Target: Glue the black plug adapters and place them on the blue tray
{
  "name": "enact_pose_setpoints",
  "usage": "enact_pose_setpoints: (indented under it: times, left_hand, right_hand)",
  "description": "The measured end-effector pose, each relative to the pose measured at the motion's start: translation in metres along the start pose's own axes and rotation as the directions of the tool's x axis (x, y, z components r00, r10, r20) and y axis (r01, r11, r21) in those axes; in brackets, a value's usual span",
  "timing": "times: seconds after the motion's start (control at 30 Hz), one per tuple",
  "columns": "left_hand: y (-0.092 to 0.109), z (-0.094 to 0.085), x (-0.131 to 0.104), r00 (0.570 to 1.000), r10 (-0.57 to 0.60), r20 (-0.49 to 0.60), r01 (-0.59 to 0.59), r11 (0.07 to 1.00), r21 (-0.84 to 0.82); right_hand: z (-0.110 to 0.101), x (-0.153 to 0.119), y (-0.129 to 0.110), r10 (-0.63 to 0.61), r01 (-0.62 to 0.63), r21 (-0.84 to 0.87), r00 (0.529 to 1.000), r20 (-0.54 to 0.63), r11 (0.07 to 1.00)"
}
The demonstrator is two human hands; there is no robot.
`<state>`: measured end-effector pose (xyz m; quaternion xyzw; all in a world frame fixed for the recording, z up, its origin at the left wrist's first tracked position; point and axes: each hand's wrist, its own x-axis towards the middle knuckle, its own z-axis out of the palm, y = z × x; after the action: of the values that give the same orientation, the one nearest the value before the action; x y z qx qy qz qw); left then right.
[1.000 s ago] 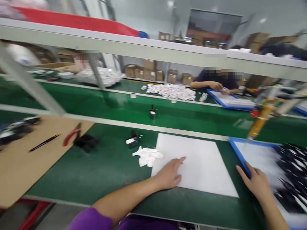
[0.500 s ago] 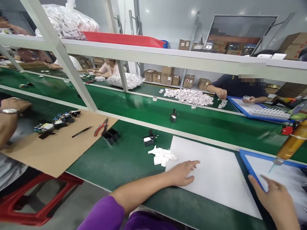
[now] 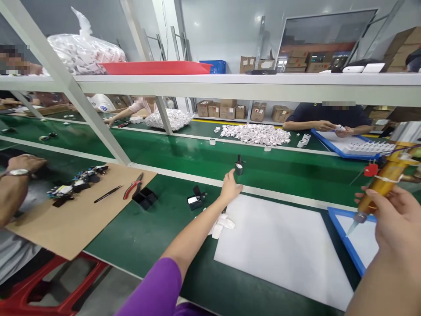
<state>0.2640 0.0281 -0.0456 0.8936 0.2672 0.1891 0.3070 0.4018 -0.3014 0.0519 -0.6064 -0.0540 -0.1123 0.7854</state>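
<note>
My left hand [image 3: 230, 186] reaches over the far rail of the bench with its fingers stretched out. Just beyond the fingertips a small black plastic housing [image 3: 239, 168] with an upright flap stands on the green belt; a slight gap seems to separate them. In my right hand [image 3: 396, 213] is an amber glue dispensing syringe [image 3: 378, 191], its pale needle tip pointing down and left above a blue-edged tray [image 3: 342, 235]. A white sheet [image 3: 279, 245] lies between my arms. Crumpled white finger cots or gloves [image 3: 222, 224] are partly hidden behind my left forearm.
Another black housing [image 3: 196, 199] and black open boxes [image 3: 144, 197] lie left of my arm. Red-handled pliers [image 3: 132, 188] and tweezers [image 3: 108, 194] rest on brown cardboard [image 3: 66, 226]. A shelf [image 3: 230, 90] spans overhead. Co-workers sit across the belt and at my left.
My left hand has moved from the white sheet forward to the housing on the belt. My right hand has risen from the blue-edged tray and taken hold of the glue syringe.
</note>
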Motion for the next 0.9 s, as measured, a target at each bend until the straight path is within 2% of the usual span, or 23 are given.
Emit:
enact_pose_setpoints:
  times: [0.1, 0.2, 0.3, 0.37, 0.47, 0.57, 0.67, 0.73, 0.83, 0.9]
  left_hand:
    - [0.013, 0.016, 0.049, 0.998, -0.058, -0.033, 0.060, 0.996, 0.062]
    - [0.022, 0.025, 0.084, 0.998, -0.070, -0.004, 0.070, 0.991, 0.112]
    - [0.029, 0.022, 0.100, 0.997, -0.063, 0.046, 0.055, 0.987, 0.153]
    - [0.033, 0.017, 0.096, 0.997, -0.032, 0.069, 0.020, 0.985, 0.172]
    - [0.041, 0.007, 0.067, 0.993, 0.053, 0.107, -0.072, 0.982, 0.174]
    - [0.043, -0.008, 0.019, 0.965, 0.172, 0.198, -0.200, 0.971, 0.131]
    - [0.037, -0.027, -0.033, 0.869, 0.344, 0.355, -0.393, 0.917, 0.073]
    - [0.031, -0.038, -0.061, 0.801, 0.406, 0.440, -0.480, 0.875, 0.066]
    - [0.023, -0.051, -0.090, 0.734, 0.435, 0.522, -0.532, 0.846, 0.042]
    - [0.020, -0.054, -0.102, 0.708, 0.435, 0.556, -0.515, 0.857, -0.015]
  right_hand:
    - [0.016, -0.016, -0.001, 0.020, -0.009, -0.075, 0.988, 0.150, 0.997]
    - [0.027, -0.030, -0.006, 0.023, 0.011, -0.121, 0.962, 0.273, 0.993]
    - [0.032, -0.040, -0.011, 0.071, -0.003, -0.167, 0.913, 0.401, 0.986]
    - [0.033, -0.044, -0.014, 0.083, -0.005, -0.176, 0.896, 0.435, 0.984]
    - [0.033, -0.048, -0.017, 0.071, -0.005, -0.153, 0.898, 0.434, 0.988]
    - [0.035, -0.051, -0.020, 0.078, -0.042, -0.088, 0.885, 0.459, 0.995]
    - [0.041, -0.058, -0.026, 0.067, -0.100, 0.037, 0.853, 0.518, 0.994]
    - [0.047, -0.066, -0.031, 0.049, -0.131, 0.106, 0.826, 0.562, 0.986]
    - [0.059, -0.081, -0.038, 0.046, -0.179, 0.146, 0.771, 0.635, 0.973]
    - [0.067, -0.093, -0.042, 0.041, -0.192, 0.167, 0.765, 0.642, 0.967]
